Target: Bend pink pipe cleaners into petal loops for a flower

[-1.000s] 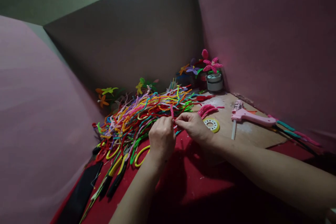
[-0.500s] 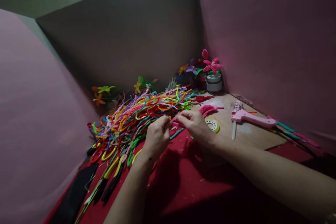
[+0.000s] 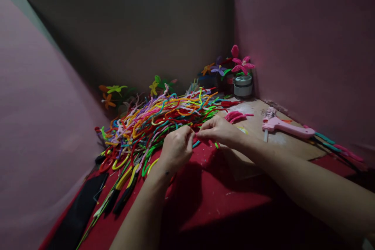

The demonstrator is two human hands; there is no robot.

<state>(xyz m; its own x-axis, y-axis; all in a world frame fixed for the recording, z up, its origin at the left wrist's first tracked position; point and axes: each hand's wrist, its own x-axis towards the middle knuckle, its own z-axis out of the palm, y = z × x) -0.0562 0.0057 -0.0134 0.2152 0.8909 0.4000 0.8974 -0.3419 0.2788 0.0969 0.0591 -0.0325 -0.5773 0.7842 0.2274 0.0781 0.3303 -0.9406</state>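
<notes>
My left hand (image 3: 178,146) and my right hand (image 3: 219,131) are close together above the red cloth, in front of the pipe cleaner pile. Both are closed in a pinch on a pink pipe cleaner (image 3: 208,142). A short bit of it shows between the fingertips, and more hangs below my right fingers; the rest is hidden. Just beyond my right hand lie bent pink pipe cleaner pieces (image 3: 235,116). A roll of tape (image 3: 242,129) is mostly covered by my right wrist.
A heap of coloured pipe cleaners (image 3: 164,113) spreads behind my hands. The pink glue gun (image 3: 288,127) rests on a board (image 3: 281,146) at right. Pliers with yellow-black handles (image 3: 126,187) lie left. Pipe cleaner flowers (image 3: 243,65) stand at the back, near the walls.
The view has tilted down a little. My fingertips have shifted on the pink pipe cleaner, and less of it shows between them. My right wrist now covers more of the tape roll.
</notes>
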